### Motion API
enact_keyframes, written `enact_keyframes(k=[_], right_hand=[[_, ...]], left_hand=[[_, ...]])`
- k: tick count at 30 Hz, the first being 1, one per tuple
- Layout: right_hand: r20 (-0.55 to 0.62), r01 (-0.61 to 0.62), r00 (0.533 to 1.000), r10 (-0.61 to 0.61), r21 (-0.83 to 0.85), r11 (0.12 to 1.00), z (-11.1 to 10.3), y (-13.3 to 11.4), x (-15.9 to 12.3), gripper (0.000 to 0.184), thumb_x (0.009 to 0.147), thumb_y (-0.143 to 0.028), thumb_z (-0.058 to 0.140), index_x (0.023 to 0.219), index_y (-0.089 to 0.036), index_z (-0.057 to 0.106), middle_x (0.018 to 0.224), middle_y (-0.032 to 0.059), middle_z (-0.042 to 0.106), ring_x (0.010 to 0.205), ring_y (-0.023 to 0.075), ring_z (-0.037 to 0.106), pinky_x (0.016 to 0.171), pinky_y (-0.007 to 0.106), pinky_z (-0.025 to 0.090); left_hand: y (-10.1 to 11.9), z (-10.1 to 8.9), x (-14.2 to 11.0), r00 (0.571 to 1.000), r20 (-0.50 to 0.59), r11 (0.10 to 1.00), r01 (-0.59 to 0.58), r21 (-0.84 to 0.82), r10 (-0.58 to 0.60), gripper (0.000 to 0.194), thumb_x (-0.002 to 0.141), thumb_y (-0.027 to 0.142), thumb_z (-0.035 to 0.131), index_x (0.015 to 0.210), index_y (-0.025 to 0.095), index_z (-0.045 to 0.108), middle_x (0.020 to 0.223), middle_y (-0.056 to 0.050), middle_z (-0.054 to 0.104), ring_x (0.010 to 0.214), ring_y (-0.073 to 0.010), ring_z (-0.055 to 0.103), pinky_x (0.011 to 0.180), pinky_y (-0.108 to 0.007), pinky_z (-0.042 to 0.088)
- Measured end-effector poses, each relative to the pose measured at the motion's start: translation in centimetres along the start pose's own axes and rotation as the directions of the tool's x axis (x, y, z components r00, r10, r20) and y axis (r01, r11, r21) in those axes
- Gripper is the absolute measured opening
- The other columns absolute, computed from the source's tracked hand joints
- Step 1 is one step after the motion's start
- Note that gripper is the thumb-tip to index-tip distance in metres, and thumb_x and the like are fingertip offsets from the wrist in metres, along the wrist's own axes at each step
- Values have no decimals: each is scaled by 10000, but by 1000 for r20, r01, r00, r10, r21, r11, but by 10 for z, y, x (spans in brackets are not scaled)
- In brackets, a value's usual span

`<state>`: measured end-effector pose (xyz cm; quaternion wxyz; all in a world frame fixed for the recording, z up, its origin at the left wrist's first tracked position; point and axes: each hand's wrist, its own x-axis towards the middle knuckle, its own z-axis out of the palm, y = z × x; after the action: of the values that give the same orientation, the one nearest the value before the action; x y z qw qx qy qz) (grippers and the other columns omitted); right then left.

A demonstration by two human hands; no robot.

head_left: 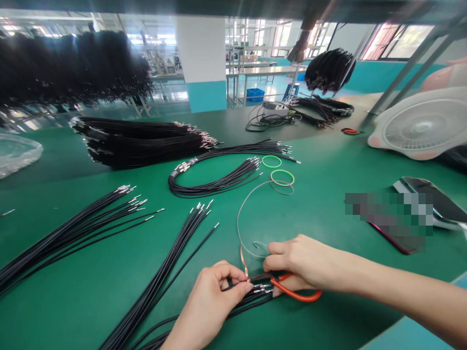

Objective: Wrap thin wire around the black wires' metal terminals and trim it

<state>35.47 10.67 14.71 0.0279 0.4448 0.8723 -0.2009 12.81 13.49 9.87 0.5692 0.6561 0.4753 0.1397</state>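
Head view, at the green bench [321, 209]. Left hand [213, 301]: thumb and forefinger pinched together on black cables [251, 305] near their pale tips, a copper-coloured strip [243, 260] rising at the fingertips. Right hand [297, 260]: fingers curled round orange-handled scissors [297, 297], dark blades directed leftward at the strip's lower end.

Left wrist comes up from the bottom edge, knuckles outward; right forearm reaches in from the right, back of hand uppermost.

Cables lie under both hands, their lower run cut off below. Right-hand grip partly hidden by its own knuckles; I can't make out whether blades touch copper.
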Motion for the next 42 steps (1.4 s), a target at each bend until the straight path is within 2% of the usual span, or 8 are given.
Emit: enact_keyframes(k=[11,23,26,28,32,35,37,42], right_hand=[[-30,15,999,-16,-44,999,3,-4,2,173,918,-357,590,836,-205,602,748,-26,545,539,98,499,474,223,287],[-39,40,998,-44,-102,994,7,-3,4,127,928,-298,573,843,-209,607,727,-28,545,558,107,519,468,232,273],[-58,-15,998,10,-92,996,11,-1,4,93,917,-266,575,858,-204,612,763,-12,575,588,121,551,491,234,313],[-89,-68,994,60,-87,994,15,0,5,57,914,-209,563,937,-199,614,831,14,605,650,143,582,544,239,370],[-180,-72,981,69,-10,997,19,2,3,189,938,-157,511,1122,-171,556,951,67,636,846,190,605,711,270,447],[-177,-80,981,80,11,997,15,1,-1,115,959,-154,476,1001,-167,582,895,57,635,777,171,579,692,266,438],[-200,-82,977,76,-22,996,11,-2,-3,170,972,-166,452,915,-170,611,858,58,635,749,170,555,688,278,419],[-404,-47,912,70,65,997,14,-19,8,266,1007,-239,405,958,-180,660,898,74,670,839,190,527,757,331,362]], left_hand=[[-2,1,0,1000,-4,1000,-2,0,2,164,714,319,693,756,161,714,690,27,556,528,-92,398,495,-225,289],[1,2,-4,1000,4,1000,-17,-23,17,153,761,305,665,778,154,685,746,13,550,624,-116,464,585,-243,349],[0,-1,-5,1000,13,1000,-24,10,24,153,781,298,643,814,161,702,765,9,542,627,-119,462,594,-252,355],[-2,-4,-5,999,13,999,-31,21,31,169,804,300,619,850,170,717,779,7,533,630,-122,462,600,-258,362],[-6,-12,-6,998,-15,998,-65,-27,65,182,812,323,627,867,182,729,808,-4,538,677,-136,508,640,-265,395],[-5,-14,-7,995,-50,996,-87,16,88,148,795,317,656,813,193,735,789,-1,547,665,-134,511,634,-261,392],[-3,-14,-8,993,-65,994,-98,50,101,142,793,315,660,800,201,745,775,1,550,640,-130,497,615,-259,381],[0,-12,-10,989,-86,991,-115,70,121,134,783,306,671,786,211,765,743,-1,552,624,-132,489,595,-259,375]])
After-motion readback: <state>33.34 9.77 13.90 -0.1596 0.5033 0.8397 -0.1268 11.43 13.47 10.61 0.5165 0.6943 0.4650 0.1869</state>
